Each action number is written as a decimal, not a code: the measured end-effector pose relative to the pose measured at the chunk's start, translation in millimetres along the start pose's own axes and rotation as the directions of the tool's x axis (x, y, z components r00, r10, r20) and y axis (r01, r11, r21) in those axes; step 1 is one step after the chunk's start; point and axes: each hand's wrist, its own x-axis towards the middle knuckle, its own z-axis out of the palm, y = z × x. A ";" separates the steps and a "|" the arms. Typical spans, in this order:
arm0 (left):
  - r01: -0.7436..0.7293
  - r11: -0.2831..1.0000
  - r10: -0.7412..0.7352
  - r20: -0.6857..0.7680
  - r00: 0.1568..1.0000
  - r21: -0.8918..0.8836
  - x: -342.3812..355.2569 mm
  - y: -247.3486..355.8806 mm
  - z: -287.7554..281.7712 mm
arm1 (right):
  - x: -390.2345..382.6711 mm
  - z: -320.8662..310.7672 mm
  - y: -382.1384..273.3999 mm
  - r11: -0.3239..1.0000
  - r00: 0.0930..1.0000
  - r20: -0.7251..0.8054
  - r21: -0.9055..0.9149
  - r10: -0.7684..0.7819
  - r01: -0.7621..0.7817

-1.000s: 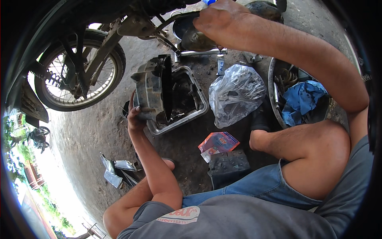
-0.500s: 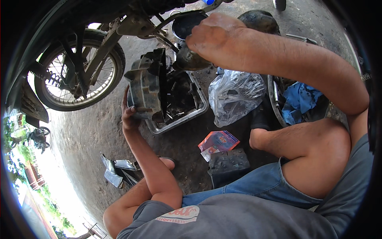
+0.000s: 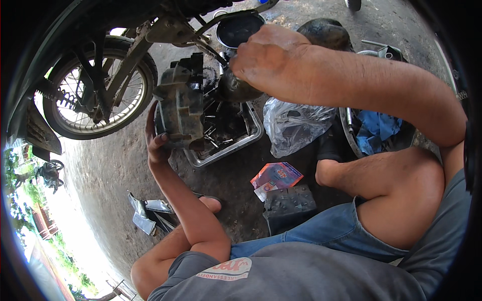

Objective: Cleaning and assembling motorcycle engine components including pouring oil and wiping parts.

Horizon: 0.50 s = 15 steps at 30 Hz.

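A greasy, dark ribbed casing (image 3: 181, 108) stands on its side over the left part of a metal tray (image 3: 226, 154). My left hand (image 3: 158, 135) grips its near-left edge, thumb toward me and fingers behind. Loose bolts (image 3: 213, 142) and dark grime lie in the tray, and a toothed gear (image 3: 209, 76) shows beyond the casing. My right hand (image 3: 271, 62) is closed above the tray's far side, next to a dark rounded lump (image 3: 240, 86). Its fingertips face away, so anything in them is hidden.
A motorcycle wheel (image 3: 100, 88) and frame stand at the left. Beyond my right hand is a round black basin (image 3: 240, 30). A clear plastic bag (image 3: 298, 125), blue cloth (image 3: 376, 128), colourful packet (image 3: 276, 176) and black box (image 3: 289, 208) lie nearer me, around my legs.
The casing has turned in my left hand and shifted slightly left, showing more of its ribbed outside. My right hand has moved slightly down and left, uncovering more of the black basin.
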 end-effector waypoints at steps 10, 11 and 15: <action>-0.036 0.999 0.037 0.016 0.999 -0.015 -1.2 -0.2 -4.4 | -8.3 -19.7 -17.0 0.988 0.999 0.010 0.152 -0.038 0.036; -0.026 1.000 0.026 -0.004 1.000 -0.017 -0.5 -0.8 -5.0 | -9.1 -22.1 -18.5 0.983 0.999 0.001 0.181 -0.035 0.034; -0.058 0.998 0.058 0.000 0.998 0.016 0.7 -2.5 -6.4 | -11.9 -32.2 -25.1 0.975 0.985 -0.137 0.182 -0.101 0.126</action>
